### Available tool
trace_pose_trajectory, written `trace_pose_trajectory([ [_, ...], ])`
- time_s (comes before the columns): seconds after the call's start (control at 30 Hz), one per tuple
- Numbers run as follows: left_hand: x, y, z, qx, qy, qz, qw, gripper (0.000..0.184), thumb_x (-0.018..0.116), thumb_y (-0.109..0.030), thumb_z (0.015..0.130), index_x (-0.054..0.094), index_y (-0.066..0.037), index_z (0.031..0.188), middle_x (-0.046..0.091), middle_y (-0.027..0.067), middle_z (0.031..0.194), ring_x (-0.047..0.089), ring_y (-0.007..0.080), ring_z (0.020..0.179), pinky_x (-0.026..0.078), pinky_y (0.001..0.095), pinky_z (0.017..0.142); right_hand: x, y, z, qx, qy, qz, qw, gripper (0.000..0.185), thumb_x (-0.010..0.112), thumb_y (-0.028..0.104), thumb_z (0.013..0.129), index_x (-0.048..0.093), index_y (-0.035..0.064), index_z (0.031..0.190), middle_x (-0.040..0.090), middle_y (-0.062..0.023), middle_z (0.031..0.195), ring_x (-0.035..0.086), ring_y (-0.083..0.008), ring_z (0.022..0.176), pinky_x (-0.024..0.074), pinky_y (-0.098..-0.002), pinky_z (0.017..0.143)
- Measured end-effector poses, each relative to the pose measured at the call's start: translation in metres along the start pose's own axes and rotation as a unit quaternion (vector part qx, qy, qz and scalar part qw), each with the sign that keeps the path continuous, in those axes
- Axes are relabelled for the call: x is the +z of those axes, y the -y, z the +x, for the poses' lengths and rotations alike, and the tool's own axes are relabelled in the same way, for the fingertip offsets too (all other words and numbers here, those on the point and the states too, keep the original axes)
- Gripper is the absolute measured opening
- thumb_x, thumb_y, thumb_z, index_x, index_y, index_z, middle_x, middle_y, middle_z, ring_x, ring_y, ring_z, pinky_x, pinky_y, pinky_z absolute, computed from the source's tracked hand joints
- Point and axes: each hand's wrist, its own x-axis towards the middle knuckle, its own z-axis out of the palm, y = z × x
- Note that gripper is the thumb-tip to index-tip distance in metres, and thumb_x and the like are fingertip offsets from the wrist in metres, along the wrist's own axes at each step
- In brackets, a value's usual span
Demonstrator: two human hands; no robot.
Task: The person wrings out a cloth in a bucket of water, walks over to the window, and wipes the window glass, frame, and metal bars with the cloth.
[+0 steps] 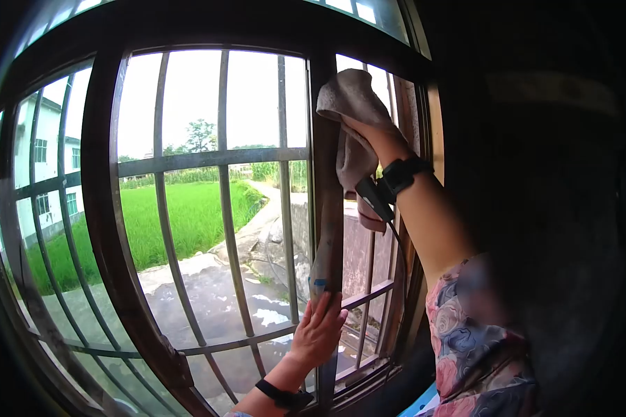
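A greyish-pink cloth is draped over my right hand, which presses it against the upper part of the dark window stile. Most of that hand's fingers are hidden under the cloth, and its loose end hangs below the wrist. Lower on the same stile, my left hand rests with its fingers stretched upward, holding nothing. Just above those fingertips, a small blue mark shows on the frame. Both wrists wear black bands, and a dark device with a cable is at the right one.
Metal security bars stand outside the window. A wooden window frame is on the left, and a dark wall is on the right. Outside are a green field, a wet paved yard and a pale building.
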Motion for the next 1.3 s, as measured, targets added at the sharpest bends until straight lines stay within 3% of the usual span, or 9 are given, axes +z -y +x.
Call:
trace_pose_trajectory([
  [0.13,-0.018,0.005,0.001,0.020,0.041,-0.024,0.999,0.043,0.061,-0.021,0.069,0.055,-0.019,0.112,0.035,0.0081,0.134,0.023,0.0283,0.129,0.022,0.0426,0.104,-0.011,-0.007,-0.061,0.068,0.303,0.698,0.646,0.033,0.049,0.017,0.081,0.054,0.0058,0.112,0.054,-0.0143,0.115,0.051,-0.0168,0.107,0.0393,-0.0295,0.089],
  [0.33,-0.018,0.006,0.000,0.026,0.034,-0.024,0.999,0.048,0.063,-0.020,0.066,0.055,-0.020,0.113,0.038,0.0076,0.133,0.025,0.0277,0.129,0.021,0.0420,0.105,0.015,0.025,-0.092,-0.500,0.443,0.312,0.675,0.040,0.060,0.021,0.066,0.061,0.0012,0.101,0.058,-0.0127,0.109,0.055,-0.0186,0.101,0.0414,-0.0310,0.088],
  [0.43,-0.019,0.006,-0.001,0.029,0.037,0.004,0.999,0.049,0.063,-0.022,0.066,0.055,-0.022,0.114,0.039,0.0065,0.132,0.027,0.0267,0.128,0.021,0.0411,0.105,-0.043,-0.036,-0.046,-0.234,0.377,0.323,0.836,0.031,0.059,0.020,0.067,0.062,0.0032,0.093,0.061,-0.0100,0.099,0.059,-0.0187,0.093,0.0452,-0.0292,0.082],
  [0.53,-0.014,0.008,-0.008,0.046,0.026,0.055,0.997,0.047,0.061,-0.026,0.069,0.054,-0.025,0.115,0.041,0.0044,0.130,0.029,0.0248,0.127,0.021,0.0402,0.105,-0.006,-0.029,-0.023,0.227,0.146,0.743,0.612,0.032,0.064,0.015,0.064,0.059,0.0133,0.095,0.061,-0.0081,0.087,0.060,-0.0200,0.084,0.0492,-0.0309,0.072],
  [0.6,-0.011,0.013,-0.012,0.063,0.003,0.092,0.994,0.045,0.059,-0.029,0.070,0.054,-0.027,0.116,0.042,0.0030,0.129,0.030,0.0236,0.126,0.021,0.0400,0.105,-0.009,-0.027,0.017,0.143,0.085,0.414,0.895,0.028,0.065,0.015,0.063,0.058,0.0159,0.090,0.061,-0.0056,0.084,0.061,-0.0221,0.080,0.0504,-0.0337,0.068],
  [1.0,-0.013,0.024,-0.028,0.081,0.000,0.206,0.975,0.044,0.050,-0.041,0.075,0.052,-0.028,0.117,0.047,0.0002,0.125,0.030,0.0234,0.126,0.012,0.0429,0.107,-0.017,-0.045,0.034,0.202,0.024,0.537,0.818,0.029,0.054,0.024,0.073,0.065,0.0125,0.098,0.040,-0.0229,0.127,0.046,-0.0336,0.112,0.0310,-0.0316,0.099],
  [1.07,-0.015,0.026,-0.031,0.074,-0.002,0.202,0.977,0.044,0.049,-0.041,0.076,0.051,-0.028,0.117,0.046,-0.0002,0.125,0.030,0.0233,0.127,0.012,0.0428,0.107,0.026,-0.037,0.042,0.269,-0.177,0.480,0.816,0.018,0.064,0.018,0.061,0.059,0.0132,0.078,0.061,-0.0077,0.081,0.059,-0.0283,0.072,0.0471,-0.0369,0.062],
  [1.13,-0.018,0.027,-0.033,0.081,0.016,0.206,0.975,0.043,0.046,-0.041,0.077,0.051,-0.028,0.118,0.044,-0.0008,0.128,0.029,0.0224,0.127,0.012,0.0424,0.107,0.053,-0.052,0.032,0.405,0.133,0.420,0.801,0.022,0.060,0.031,0.070,0.062,0.0158,0.085,0.062,-0.0116,0.092,0.060,-0.0287,0.085,0.0485,-0.0349,0.074],
  [1.3,-0.018,0.025,-0.034,0.065,0.023,0.217,0.974,0.045,0.041,-0.038,0.079,0.047,-0.028,0.123,0.042,-0.0005,0.129,0.030,0.0205,0.126,0.013,0.0417,0.106,0.161,-0.026,-0.020,0.120,0.068,0.125,0.983,0.029,0.059,0.029,0.069,0.064,0.0104,0.090,0.062,-0.0076,0.097,0.059,-0.0177,0.093,0.0453,-0.0269,0.079],
])
